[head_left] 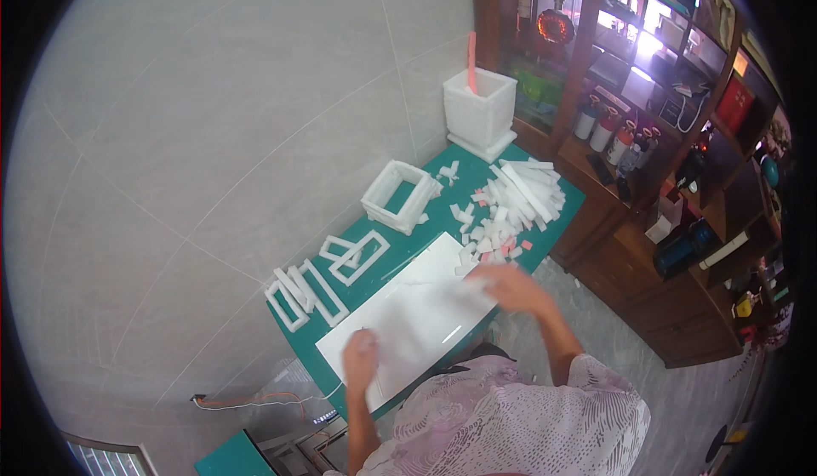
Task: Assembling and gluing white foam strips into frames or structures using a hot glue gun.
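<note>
My left hand [361, 355] is over the left end of a white, glossy rectangular board [425, 327]. Its fingers are curled closed, and whatever they hold is too small to make out. Over the right end of the board my right hand [508, 289] is smeared by motion, with a pale blur at its fingertips. A heap of white foam strips and blocks [529, 193], mixed with a few pink bits, lies just beyond the right hand. White rectangular frames [360, 257] lie past the board's far left side, and a white open box frame [397, 195] stands farther back.
The green table [442, 212] runs along a grey tiled wall. A white square bin [479, 114] with a pink strip in it stands at its far end. A wooden cabinet [613, 208] with bottles rises at right. A cord [247, 405] runs from the wall at lower left.
</note>
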### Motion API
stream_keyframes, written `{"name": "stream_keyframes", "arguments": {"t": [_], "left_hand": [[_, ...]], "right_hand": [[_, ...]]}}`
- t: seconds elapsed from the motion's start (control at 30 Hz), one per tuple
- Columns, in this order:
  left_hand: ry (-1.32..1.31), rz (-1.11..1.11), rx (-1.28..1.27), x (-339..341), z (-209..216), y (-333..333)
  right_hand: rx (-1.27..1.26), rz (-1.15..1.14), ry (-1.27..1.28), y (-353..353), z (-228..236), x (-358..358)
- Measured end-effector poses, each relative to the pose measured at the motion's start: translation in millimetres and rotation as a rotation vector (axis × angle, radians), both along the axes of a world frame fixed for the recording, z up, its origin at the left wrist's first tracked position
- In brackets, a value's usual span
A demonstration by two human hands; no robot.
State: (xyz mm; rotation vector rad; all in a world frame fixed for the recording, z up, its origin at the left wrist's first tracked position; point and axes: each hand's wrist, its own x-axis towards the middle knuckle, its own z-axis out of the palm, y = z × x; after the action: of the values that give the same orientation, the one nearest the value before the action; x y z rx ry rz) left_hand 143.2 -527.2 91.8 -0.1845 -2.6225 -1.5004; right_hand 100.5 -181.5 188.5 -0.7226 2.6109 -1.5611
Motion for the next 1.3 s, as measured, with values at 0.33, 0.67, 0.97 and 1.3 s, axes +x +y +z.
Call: {"name": "stream_keyframes", "arguments": {"t": [0.33,0.67,0.97,1.3], "left_hand": [[0.004,-0.194,-0.15,-2.1,61.8,44.8],[0.186,-0.353,-0.421,16.4,40.8,87.7],[0.165,-0.409,-0.463,28.2,54.8,96.9],[0.284,-0.225,-0.503,25.9,63.3,79.0]], "right_hand": [[0.211,-0.005,-0.077,-22.6,-9.6,17.4],[0.33,0.254,-0.168,-58.1,-29.4,38.4],[0.206,0.539,-0.316,-23.7,-17.6,23.2],[0.228,0.071,-0.053,61.3,41.1,7.7]]}}
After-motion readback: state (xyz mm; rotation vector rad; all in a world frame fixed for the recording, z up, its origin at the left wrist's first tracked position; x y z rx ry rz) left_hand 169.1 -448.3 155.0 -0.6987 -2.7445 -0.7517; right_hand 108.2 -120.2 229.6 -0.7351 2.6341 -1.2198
